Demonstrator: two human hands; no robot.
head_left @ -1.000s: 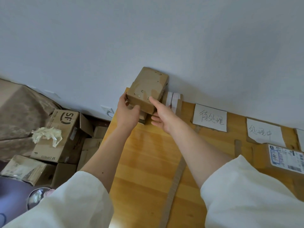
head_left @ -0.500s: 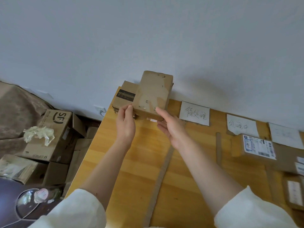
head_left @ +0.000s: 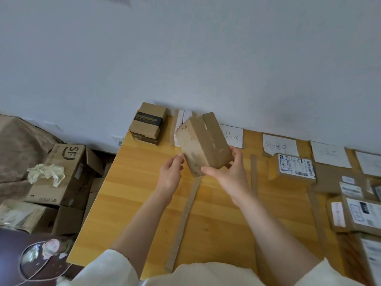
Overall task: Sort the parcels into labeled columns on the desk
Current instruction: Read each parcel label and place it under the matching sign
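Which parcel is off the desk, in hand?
The plain brown box, tilted, with no shipping label showing: the right hand grips it and the left hand touches its side. The other parcels rest on the desk.

Setting: improvised parcel-sorting station in a plain room, likely a small office or home workspace; cannot tell which.
Desk: wooden desk point(head_left: 127, 203) pushed against a bare pale wall point(head_left: 185, 58).
Column markers: handwritten paper labels point(head_left: 279, 145) along the far edge; cardboard strips point(head_left: 185, 219) laid near-to-far as dividers.
Parcels: small cardboard boxes with printed shipping labels point(head_left: 294, 168) in the right columns; taped box point(head_left: 149, 122) at the far left corner.
Floor, left: stacked courier cartons, one marked SF Express point(head_left: 66, 172), crumpled packing paper point(head_left: 46, 173) on top.
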